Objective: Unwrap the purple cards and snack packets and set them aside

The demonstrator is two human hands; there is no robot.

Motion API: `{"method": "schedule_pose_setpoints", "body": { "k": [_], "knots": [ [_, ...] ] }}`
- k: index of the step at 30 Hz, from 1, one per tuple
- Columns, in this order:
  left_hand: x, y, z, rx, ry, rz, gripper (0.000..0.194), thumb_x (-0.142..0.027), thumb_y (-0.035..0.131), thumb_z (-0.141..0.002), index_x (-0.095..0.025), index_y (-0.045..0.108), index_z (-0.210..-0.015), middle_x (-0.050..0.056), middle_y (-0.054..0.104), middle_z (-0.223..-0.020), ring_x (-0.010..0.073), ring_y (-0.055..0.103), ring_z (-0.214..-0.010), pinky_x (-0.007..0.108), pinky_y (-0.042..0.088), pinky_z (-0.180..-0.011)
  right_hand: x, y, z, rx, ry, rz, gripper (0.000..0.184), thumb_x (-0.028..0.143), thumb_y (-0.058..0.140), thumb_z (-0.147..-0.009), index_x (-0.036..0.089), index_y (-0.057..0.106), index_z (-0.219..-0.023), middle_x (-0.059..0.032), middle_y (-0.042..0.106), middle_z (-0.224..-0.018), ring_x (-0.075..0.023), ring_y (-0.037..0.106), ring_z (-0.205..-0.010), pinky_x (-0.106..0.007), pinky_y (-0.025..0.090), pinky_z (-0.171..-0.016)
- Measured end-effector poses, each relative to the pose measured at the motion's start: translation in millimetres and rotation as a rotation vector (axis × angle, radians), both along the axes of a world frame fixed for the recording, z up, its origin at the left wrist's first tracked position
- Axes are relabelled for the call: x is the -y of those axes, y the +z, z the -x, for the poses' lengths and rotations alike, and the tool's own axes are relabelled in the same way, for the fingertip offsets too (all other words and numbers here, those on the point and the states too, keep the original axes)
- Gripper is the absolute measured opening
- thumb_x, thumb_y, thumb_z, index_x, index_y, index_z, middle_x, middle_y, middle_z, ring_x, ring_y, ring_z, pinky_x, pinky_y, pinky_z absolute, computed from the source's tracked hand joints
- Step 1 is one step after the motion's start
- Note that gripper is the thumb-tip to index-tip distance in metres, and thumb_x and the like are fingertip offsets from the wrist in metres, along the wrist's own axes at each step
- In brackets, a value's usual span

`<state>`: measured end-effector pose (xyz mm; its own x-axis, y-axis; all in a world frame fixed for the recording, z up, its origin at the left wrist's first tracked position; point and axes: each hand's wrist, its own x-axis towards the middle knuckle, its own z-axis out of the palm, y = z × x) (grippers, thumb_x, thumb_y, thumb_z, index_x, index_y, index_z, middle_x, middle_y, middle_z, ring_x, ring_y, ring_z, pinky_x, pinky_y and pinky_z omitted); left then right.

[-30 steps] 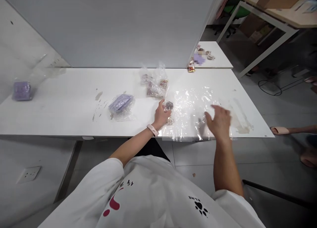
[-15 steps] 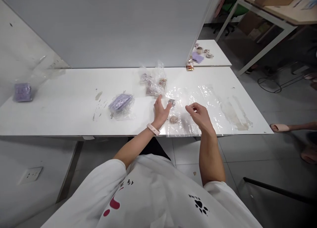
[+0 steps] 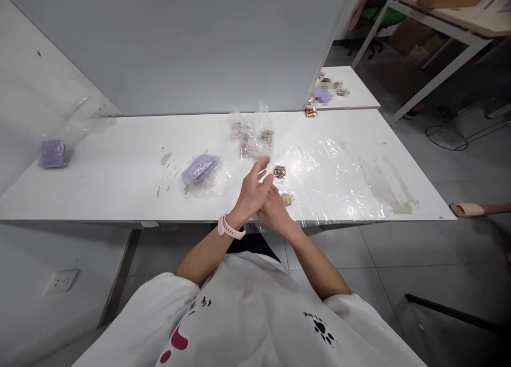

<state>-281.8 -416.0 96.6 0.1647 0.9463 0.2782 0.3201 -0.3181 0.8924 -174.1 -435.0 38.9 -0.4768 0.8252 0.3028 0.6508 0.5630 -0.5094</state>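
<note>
My left hand (image 3: pixel 252 190), a pink watch on its wrist, hovers over the front edge of the white table (image 3: pixel 120 181) with fingers stretched out and nothing in them. My right hand (image 3: pixel 275 211) lies just under and against it, its fingers hidden by the left palm. Right beside both hands a clear plastic sheet (image 3: pixel 343 175) is spread flat on the table. On the sheet's left part lie a small dark wrapped snack (image 3: pixel 279 171) and a pale round one (image 3: pixel 286 199).
A clear bag of small snacks (image 3: pixel 255 135) sits behind the hands. A purple packet in clear wrap (image 3: pixel 199 169) lies to the left, another purple pack (image 3: pixel 51 153) at the far left. A second table (image 3: pixel 355 98) behind holds more snacks. A person's foot in a slipper (image 3: pixel 467 210) shows at right.
My right hand has come from the right side of the plastic sheet leftward to meet my left hand. My left hand has lifted off the table and drawn back to the front edge.
</note>
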Motion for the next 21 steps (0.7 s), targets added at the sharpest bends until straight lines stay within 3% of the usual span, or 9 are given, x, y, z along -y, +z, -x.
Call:
{"method": "schedule_pose_setpoints", "body": {
  "k": [2, 5, 8, 10, 13, 16, 19, 21],
  "knots": [
    [-2, -25.9, 2, -0.196, 0.026, 0.085, 0.052, -0.037, 0.037, -0.103, -0.020, 0.032, -0.151, 0.014, 0.041, -0.156, 0.0253, 0.040, -0.145, 0.047, 0.040, -0.115, 10, -8.8, -27, 0.034, -0.177, -0.099, 0.041, 0.034, 0.050, -0.097, 0.019, 0.053, -0.135, -0.0163, 0.051, -0.144, -0.0323, 0.037, -0.141, -0.054, 0.030, -0.115],
    [1, -59.4, 4, -0.576, -0.001, 0.076, 0.064, -0.043, 0.038, -0.102, -0.013, 0.024, -0.156, 0.018, 0.022, -0.164, 0.0303, 0.014, -0.154, 0.053, 0.023, -0.123, 15, -23.8, -65, 0.059, -0.363, -0.091, 0.073, 0.055, 0.052, -0.094, 0.022, 0.028, -0.154, -0.0182, 0.024, -0.161, -0.0364, 0.019, -0.150, -0.059, 0.031, -0.114],
    [7, -80.2, 2, -0.840, -0.034, -0.016, 0.068, -0.048, 0.039, -0.101, -0.011, 0.024, -0.156, 0.019, 0.017, -0.165, 0.0319, 0.005, -0.155, 0.057, 0.011, -0.124, 3, -35.8, -81, 0.064, -0.369, -0.030, 0.087, 0.060, 0.048, -0.094, 0.023, 0.004, -0.159, -0.0196, 0.011, -0.165, -0.0358, 0.012, -0.153, -0.059, 0.031, -0.113],
    [9, -86.0, 1, -0.916, -0.023, -0.062, 0.067, -0.049, 0.036, -0.102, -0.012, 0.026, -0.156, 0.018, 0.017, -0.165, 0.0315, 0.006, -0.155, 0.058, 0.008, -0.124, -13, -38.9, -80, 0.062, -0.354, 0.000, 0.085, 0.058, 0.044, -0.096, 0.023, 0.001, -0.160, -0.0191, 0.009, -0.165, -0.0345, 0.010, -0.153, -0.059, 0.030, -0.113],
    [9, -86.4, 0, -0.963, -0.030, -0.078, 0.068, -0.049, 0.035, -0.102, -0.010, 0.025, -0.157, 0.018, 0.017, -0.165, 0.0309, 0.007, -0.155, 0.056, 0.009, -0.125, -43, -35.4, -70, 0.097, -0.334, 0.038, 0.080, 0.057, 0.044, -0.096, 0.023, 0.009, -0.160, -0.0174, 0.012, -0.165, -0.0344, 0.015, -0.152, -0.056, 0.031, -0.113],
    [8, -83.5, 2, -0.986, -0.028, -0.066, 0.070, -0.050, 0.035, -0.102, -0.008, 0.024, -0.157, 0.017, 0.017, -0.165, 0.0306, 0.008, -0.155, 0.056, 0.009, -0.125, -74, -26.0, -63, 0.200, -0.238, 0.010, 0.066, 0.053, 0.045, -0.096, 0.025, 0.031, -0.154, -0.0131, 0.022, -0.164, -0.0353, 0.027, -0.145, -0.054, 0.032, -0.112],
    [8, -81.3, 4, -0.983, -0.035, -0.074, 0.069, -0.049, 0.036, -0.102, -0.009, 0.024, -0.157, 0.017, 0.018, -0.165, 0.0298, 0.009, -0.155, 0.056, 0.011, -0.125, -99, -19.2, -67, 0.274, -0.126, -0.062, 0.041, 0.042, 0.045, -0.097, 0.028, 0.058, -0.133, -0.0081, 0.040, -0.154, -0.0330, 0.042, -0.129, -0.050, 0.038, -0.103],
    [9, -80.3, 5, -0.972, -0.043, -0.087, 0.068, -0.049, 0.037, -0.102, -0.011, 0.025, -0.157, 0.016, 0.019, -0.165, 0.0295, 0.011, -0.154, 0.056, 0.013, -0.125, -112, -19.5, -75, 0.267, -0.122, -0.104, 0.033, 0.037, 0.045, -0.096, 0.026, 0.066, -0.118, -0.0083, 0.052, -0.142, -0.0303, 0.047, -0.117, -0.046, 0.041, -0.097]
  ]
}}
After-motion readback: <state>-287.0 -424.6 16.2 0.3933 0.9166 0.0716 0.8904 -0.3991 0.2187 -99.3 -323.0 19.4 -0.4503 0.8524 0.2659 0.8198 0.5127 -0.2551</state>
